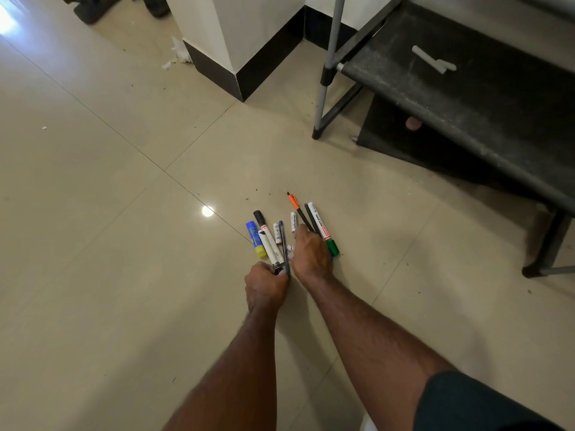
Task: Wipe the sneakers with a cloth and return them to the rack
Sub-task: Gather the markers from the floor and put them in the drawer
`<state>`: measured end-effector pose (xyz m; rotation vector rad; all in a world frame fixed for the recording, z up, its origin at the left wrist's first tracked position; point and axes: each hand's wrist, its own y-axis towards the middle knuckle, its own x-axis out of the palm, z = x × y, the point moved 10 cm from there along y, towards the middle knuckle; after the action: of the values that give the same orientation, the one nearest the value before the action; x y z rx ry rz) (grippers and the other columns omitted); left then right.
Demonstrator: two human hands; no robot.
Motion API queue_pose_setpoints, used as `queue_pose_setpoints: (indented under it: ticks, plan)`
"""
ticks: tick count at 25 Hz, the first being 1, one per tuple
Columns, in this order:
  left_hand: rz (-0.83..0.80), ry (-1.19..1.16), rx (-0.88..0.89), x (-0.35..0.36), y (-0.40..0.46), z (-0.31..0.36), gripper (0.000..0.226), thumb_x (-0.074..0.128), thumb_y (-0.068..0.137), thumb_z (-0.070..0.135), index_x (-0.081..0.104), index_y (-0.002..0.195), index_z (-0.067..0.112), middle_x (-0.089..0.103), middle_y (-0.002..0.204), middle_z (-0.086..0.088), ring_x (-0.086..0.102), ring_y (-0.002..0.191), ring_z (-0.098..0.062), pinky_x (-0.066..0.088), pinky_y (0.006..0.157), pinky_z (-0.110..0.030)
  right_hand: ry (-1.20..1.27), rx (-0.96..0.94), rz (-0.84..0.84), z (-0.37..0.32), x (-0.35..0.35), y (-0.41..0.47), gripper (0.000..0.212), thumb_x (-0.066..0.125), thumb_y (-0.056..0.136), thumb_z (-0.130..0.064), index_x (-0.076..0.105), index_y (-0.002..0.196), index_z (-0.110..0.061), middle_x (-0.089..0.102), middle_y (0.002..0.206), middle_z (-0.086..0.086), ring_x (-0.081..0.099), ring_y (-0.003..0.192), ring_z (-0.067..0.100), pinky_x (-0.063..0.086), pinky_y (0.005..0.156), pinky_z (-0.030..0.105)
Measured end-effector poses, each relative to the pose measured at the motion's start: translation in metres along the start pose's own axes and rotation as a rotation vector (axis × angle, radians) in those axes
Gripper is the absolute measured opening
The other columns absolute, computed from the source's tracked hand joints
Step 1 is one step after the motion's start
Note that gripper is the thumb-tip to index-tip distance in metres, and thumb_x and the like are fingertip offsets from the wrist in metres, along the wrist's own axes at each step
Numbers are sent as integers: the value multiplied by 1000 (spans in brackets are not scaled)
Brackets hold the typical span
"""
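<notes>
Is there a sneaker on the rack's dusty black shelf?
No. The rack shelf carries only a small white plastic piece; no sneaker sits there.

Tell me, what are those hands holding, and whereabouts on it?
The left hand grips the near ends of a white marker and a blue pen. The right hand rests on other pens; whether it grips any cannot be told.

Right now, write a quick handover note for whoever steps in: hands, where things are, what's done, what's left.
Left hand: grips the ends of a white marker and a blue pen on the floor.
Right hand: rests over a green-capped marker and black pens.
A glue stick lies beside them.
Rack: dusty shelf holds only a small white piece. No sneakers on it, and no cloth in view.
Done: no wiping visible.
Left: find cloth and sneakers, wipe, return them to the rack.
</notes>
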<state>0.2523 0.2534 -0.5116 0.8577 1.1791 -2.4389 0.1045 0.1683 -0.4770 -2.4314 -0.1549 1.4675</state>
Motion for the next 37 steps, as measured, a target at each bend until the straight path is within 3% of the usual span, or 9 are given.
queue_pose_setpoints:
  ticks: [4,8,13,17,24,27,31,35,37]
  plan:
    - [-3,22,34,0,2,2,17,75,72,30,67,78,16,68,80,-5,66,77,-24,60,71,-39,-164,11,-37,0,-1,-1,14,67,92,-19,68,103,-11,72,96,7,69,86,22,58,65,32]
    - [-2,32,71,-6,-10,15,14,75,72,28,67,75,16,67,79,-6,65,76,-25,59,72,-38,-211,-55,-90,1,-4,-4,17,58,95,-11,67,109,-6,70,104,13,68,97,29,56,76,36]
    - [-84,195,334,-25,-20,90,13,74,73,18,70,65,10,71,69,-9,67,78,-29,56,71,-36,266,216,-155,36,-47,2,20,81,77,-23,75,93,-13,74,96,8,70,89,23,51,71,24]
    - [-192,276,540,-37,-64,187,7,76,70,23,71,67,18,73,67,-2,70,75,-22,56,70,-30,469,257,-53,51,-169,-1,25,89,67,-25,77,84,-12,75,83,5,69,73,16,51,61,22]
    - [-345,290,979,-46,-285,343,15,81,76,6,68,72,1,57,56,4,54,54,-12,43,57,-22,542,289,306,124,-435,-134,16,88,68,-22,78,77,-13,76,80,3,68,71,10,57,74,26]
    - [-443,315,1101,-33,-401,364,16,81,75,7,66,73,5,55,52,7,51,48,-6,45,57,-20,558,295,461,167,-514,-237,17,88,70,-21,77,80,-11,70,69,-5,60,60,2,48,63,17]
    - [-633,420,1262,20,-548,346,16,82,74,6,66,72,8,59,50,7,56,47,-6,61,66,-32,573,351,571,247,-559,-382,18,86,72,-19,76,75,-5,61,53,-4,47,40,0,37,45,19]
    - [-835,584,1421,92,-694,282,12,78,76,6,68,69,4,72,64,-8,66,54,-13,54,57,-24,619,488,625,351,-559,-525,16,86,71,-20,74,72,-9,72,68,19,57,54,21,39,46,24]
    - [-934,661,1438,131,-744,241,9,76,76,5,70,72,0,72,67,-12,59,48,-10,45,46,-16,568,599,632,401,-550,-587,13,85,73,-19,75,71,-10,74,69,16,61,56,19,40,46,22]
